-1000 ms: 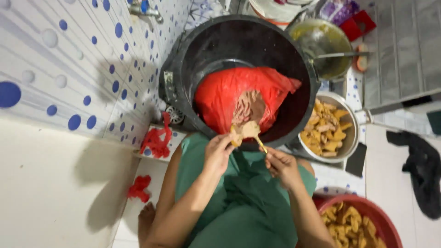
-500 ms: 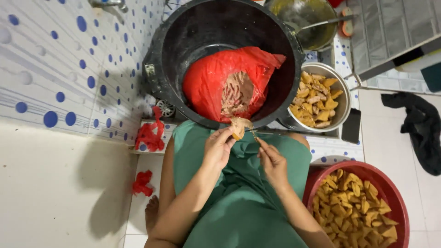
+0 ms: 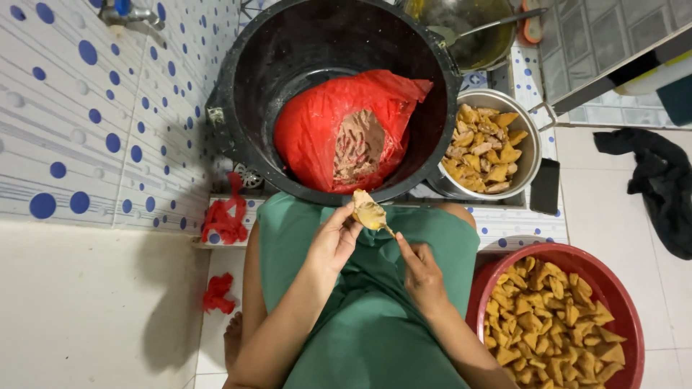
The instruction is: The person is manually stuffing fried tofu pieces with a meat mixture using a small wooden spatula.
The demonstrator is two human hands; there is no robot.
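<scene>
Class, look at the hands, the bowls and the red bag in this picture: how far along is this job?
Done: the metal bowl is heaped with golden pieces. In hand: the left hand holds one piece while the right hand works a thin tool at it. Left: the red basin is still full of pieces, and filling remains in the red bag inside the black tub.

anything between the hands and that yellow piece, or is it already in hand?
Nothing visible in between. The left hand already pinches the yellow fried piece above the lap, and the right hand touches its lower tip with a thin stick.
</scene>
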